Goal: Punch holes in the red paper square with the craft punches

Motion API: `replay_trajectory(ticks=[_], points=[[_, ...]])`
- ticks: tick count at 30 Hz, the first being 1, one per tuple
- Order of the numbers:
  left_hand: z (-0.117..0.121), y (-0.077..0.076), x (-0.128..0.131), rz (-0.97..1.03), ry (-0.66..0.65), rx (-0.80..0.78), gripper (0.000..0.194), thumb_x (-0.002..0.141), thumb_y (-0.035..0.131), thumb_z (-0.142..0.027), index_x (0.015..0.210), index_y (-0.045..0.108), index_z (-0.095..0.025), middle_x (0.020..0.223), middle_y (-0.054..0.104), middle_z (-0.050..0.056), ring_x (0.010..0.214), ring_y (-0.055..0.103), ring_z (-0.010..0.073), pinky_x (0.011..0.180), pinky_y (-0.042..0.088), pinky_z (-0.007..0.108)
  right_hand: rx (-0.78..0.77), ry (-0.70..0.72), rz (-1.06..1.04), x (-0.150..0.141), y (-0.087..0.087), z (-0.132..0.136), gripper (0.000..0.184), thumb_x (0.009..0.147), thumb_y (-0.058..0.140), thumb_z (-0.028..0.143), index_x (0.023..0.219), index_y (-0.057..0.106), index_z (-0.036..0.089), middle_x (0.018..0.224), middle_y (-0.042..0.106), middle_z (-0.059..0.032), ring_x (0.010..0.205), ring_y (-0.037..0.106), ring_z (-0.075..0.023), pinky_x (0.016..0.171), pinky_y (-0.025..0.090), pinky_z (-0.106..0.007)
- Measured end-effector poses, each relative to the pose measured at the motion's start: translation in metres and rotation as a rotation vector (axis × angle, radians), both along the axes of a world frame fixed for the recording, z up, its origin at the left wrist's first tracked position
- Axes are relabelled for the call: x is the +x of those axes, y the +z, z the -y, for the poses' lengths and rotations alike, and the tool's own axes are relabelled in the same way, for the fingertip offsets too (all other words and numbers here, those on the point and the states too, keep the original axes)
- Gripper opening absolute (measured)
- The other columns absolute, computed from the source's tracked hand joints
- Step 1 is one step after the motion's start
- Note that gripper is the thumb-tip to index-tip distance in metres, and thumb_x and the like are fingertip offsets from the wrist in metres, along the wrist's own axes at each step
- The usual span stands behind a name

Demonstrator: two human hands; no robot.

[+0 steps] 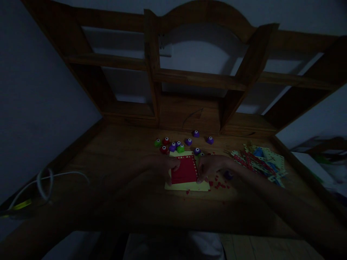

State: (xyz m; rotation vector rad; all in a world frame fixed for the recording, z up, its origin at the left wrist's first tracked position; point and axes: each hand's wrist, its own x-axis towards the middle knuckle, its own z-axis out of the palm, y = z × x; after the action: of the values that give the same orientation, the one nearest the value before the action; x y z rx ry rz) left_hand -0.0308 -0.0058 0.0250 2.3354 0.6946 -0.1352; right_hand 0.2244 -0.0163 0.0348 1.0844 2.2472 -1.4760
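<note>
A red sheet of paper (184,171), with a row of small cut-outs along its top and right edges, lies over a pale yellow sheet (179,187). My left hand (166,168) grips the red paper at its left side, thumb on top. At the right edge, my right hand (207,167) has its fingers closed on the paper's border. Just behind the sheets stand several small craft punches with eye-like tops, among them a green punch (180,148), a red punch (163,149) and a purple punch (172,147). Dim light blurs the fingertips.
Red paper scraps (221,185) are scattered right of the sheets. Another purple punch (228,175) sits under my right forearm. A pile of cut paper strips (255,160) lies farther right. A white cable (45,180) is at the left. A wooden shelf (200,79) rises behind the desk.
</note>
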Motion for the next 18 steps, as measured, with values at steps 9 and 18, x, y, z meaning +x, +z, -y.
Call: replay_trajectory(ticks=[9,18], points=[[0.082,-0.007,-0.034,0.253,0.329,0.544,0.025,0.092,0.046,-0.032,0.113,0.055,-0.021,0.12,0.056,0.007,0.109,0.052,0.0214,0.096,0.042,0.039,0.794,-0.255,-0.145,0.003,0.022,0.065,0.032,0.092,0.046,0.041,0.09,0.067,0.017,0.079,0.065,-0.0031,0.07,0.057,-0.0142,0.066,0.045,-0.026],[0.113,-0.03,-0.04,0.131,0.072,0.674,0.05,0.093,0.044,-0.038,0.141,0.034,-0.027,0.145,0.036,0.007,0.129,0.038,0.0261,0.104,0.038,0.044,0.973,0.136,-0.17,-0.002,-0.009,0.102,0.043,0.092,0.043,0.021,0.135,0.045,0.025,0.136,0.051,-0.0045,0.123,0.047,-0.0199,0.105,0.034,-0.042]])
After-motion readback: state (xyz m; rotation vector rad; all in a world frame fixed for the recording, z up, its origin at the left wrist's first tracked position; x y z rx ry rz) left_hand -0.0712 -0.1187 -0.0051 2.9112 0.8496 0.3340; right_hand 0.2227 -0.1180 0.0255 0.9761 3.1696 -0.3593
